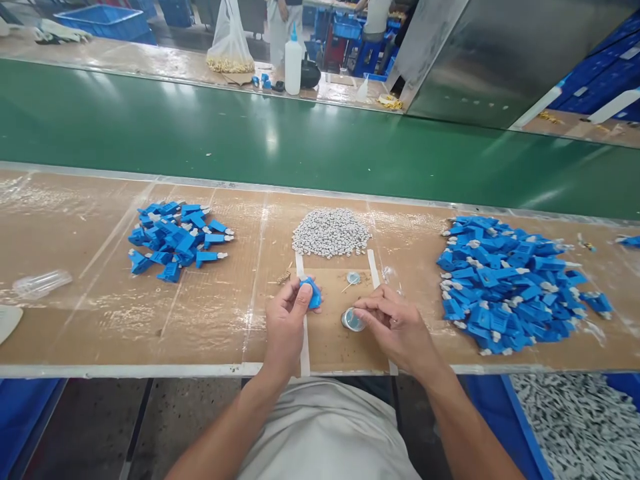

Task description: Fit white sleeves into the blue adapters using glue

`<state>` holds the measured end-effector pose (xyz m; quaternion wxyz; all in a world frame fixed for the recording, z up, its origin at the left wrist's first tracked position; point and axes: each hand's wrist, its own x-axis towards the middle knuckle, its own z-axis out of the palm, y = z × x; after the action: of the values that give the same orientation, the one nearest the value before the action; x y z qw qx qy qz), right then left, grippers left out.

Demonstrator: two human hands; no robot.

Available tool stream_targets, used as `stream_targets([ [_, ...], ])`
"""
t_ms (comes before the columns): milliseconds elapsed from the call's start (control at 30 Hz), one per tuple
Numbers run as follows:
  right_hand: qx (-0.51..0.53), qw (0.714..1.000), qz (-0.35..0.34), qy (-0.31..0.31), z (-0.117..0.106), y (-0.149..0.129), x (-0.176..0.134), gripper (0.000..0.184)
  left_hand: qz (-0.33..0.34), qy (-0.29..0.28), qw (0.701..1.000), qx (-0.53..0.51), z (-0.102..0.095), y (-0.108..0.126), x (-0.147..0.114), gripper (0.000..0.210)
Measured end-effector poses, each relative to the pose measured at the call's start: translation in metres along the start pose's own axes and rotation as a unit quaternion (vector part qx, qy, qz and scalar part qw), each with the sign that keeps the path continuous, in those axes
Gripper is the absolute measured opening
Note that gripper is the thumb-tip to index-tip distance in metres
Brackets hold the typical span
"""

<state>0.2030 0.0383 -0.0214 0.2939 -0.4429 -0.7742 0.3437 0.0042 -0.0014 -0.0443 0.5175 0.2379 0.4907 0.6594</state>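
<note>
My left hand (289,320) is closed on a blue plastic part (313,293), gripped between thumb and fingers; most of it is covered. Over the rim of a small round clear container (351,320), my right hand (395,323) has its thumb and fingers pinched together. Whatever those fingertips hold, if anything, is too small to make out. Just beyond lies a little round dish (353,277) with a thin stick by it. A heap of small grey pieces (330,232) sits farther back, between two white tape strips.
To the left is a pile of blue parts with whitish ends (175,237); a larger similar pile (505,280) lies right. Clear tubes (43,284) rest at far left. A green conveyor belt (240,143) runs behind the table. A white bottle (293,67) stands across it.
</note>
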Motion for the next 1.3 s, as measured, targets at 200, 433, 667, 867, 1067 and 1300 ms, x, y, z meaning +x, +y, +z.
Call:
stream_targets([
  [200,-0.037,0.998,-0.017,-0.052,-0.006,-0.012,-0.006,0.018,-0.005,-0.001,1.000,-0.011,0.000,0.000,-0.002,0.037],
  [433,0.016,0.999,0.034,-0.016,-0.018,-0.013,-0.006,0.020,-0.096,-0.063,0.989,-0.092,0.009,0.018,-0.010,0.041],
  [667,0.154,0.977,-0.011,0.145,-0.028,-0.035,0.000,0.007,-0.215,-0.180,0.945,-0.168,0.018,0.022,-0.019,0.037],
  [867,0.143,0.972,-0.080,0.169,-0.019,-0.062,0.002,0.010,-0.227,-0.215,0.933,-0.179,0.025,0.023,-0.022,0.037],
  [1067,0.124,0.977,-0.090,0.146,-0.010,-0.063,0.003,0.011,-0.228,-0.216,0.931,-0.184,0.026,0.025,-0.022,0.037],
  [1300,0.106,0.980,-0.099,0.138,-0.008,-0.064,0.004,0.013,-0.222,-0.228,0.931,-0.177,0.025,0.025,-0.022,0.036],
])
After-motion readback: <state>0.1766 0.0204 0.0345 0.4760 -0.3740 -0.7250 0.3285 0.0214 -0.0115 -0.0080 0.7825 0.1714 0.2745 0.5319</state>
